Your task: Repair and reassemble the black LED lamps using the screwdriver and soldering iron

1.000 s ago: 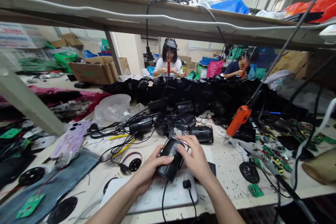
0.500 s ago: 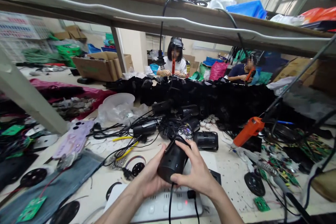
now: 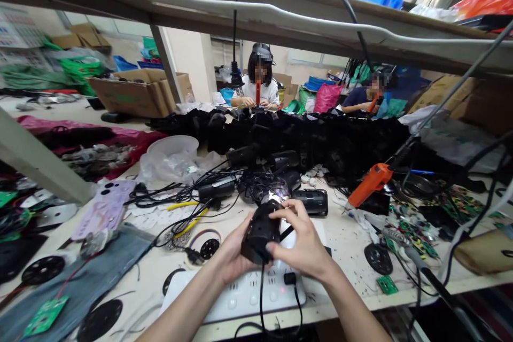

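A black cylindrical device (image 3: 259, 238) that looks like a portable speaker is held between both hands over a white power strip (image 3: 214, 303). My left hand (image 3: 235, 248) is wrapped round its left side and underside. On its right side, my right hand (image 3: 302, 238) grips with the thumb low and the fingers near the top. A black cable (image 3: 262, 299) runs down from the device's near end, past the strip. Behind the hands lie a similar black speaker (image 3: 310, 202) and a tangle of black cables.
An orange electric screwdriver (image 3: 371, 184) hangs at the right, near loose circuit boards (image 3: 387, 284) and a soldering iron (image 3: 430, 278). A purple phone (image 3: 104, 208) lies left. Black fabric-like heaps (image 3: 320, 136) line the back. A shelf beam (image 3: 256, 5) crosses above; two people sit beyond.
The device has tilted in my hands, and my right-hand fingers have shifted on it. The view has moved slightly, so the surroundings appear higher and further left.
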`<state>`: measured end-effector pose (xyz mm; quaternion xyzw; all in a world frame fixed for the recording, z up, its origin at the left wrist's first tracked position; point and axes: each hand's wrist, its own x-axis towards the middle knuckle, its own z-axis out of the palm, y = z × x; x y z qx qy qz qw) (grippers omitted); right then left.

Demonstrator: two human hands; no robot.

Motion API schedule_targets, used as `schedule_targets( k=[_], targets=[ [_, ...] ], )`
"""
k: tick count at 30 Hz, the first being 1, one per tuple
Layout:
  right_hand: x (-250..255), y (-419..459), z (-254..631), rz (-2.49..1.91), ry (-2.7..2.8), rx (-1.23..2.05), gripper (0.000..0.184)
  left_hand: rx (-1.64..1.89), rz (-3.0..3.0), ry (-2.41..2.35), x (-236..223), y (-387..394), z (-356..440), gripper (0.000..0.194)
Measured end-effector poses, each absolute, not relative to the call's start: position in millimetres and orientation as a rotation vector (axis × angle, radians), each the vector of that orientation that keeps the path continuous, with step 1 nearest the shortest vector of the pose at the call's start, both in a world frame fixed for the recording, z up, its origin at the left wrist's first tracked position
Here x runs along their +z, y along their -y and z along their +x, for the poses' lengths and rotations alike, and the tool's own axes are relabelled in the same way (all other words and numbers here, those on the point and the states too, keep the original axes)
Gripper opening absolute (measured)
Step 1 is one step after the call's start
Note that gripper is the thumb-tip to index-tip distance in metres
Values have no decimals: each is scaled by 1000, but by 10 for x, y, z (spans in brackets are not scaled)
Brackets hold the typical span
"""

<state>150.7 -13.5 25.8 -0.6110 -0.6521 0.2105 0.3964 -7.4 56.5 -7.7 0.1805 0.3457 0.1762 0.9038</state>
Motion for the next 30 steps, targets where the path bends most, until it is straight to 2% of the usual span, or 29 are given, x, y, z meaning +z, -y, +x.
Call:
schedule_targets(
  k=[2, 3, 5, 8, 10, 15, 21, 26, 30],
  targets=[
    [255, 129, 1531, -1492, 1653, 461, 30, 369, 382, -717, -107, -549, -78, 52],
    [259, 123, 1543, -1483, 1666, 468, 30, 363, 382, -704, -126, -541, -80, 53],
    [273, 112, 1561, -1501, 1697, 537, 44, 378, 363, -677, -163, -529, -81, 51],
    [305, 104, 1561, -1531, 1739, 672, 75, 475, 329, -690, -196, -527, -78, 36],
    [331, 111, 1533, -1543, 1737, 712, 86, 508, 323, -714, -199, -532, -80, 30],
    [404, 137, 1422, -1590, 1714, 631, 68, 522, 312, -757, -179, -538, -90, 30],
    [478, 209, 1621, -1528, 1542, 380, 63, 506, 254, -827, -97, -540, -103, 30],
    [276, 518, 2046, -2036, 1266, -20, 46, 537, 218, -817, -45, -547, -141, 27],
    [-50, 737, 2277, -2337, 1237, -126, 44, 505, 269, -777, -84, -572, -149, 35]
  ],
)
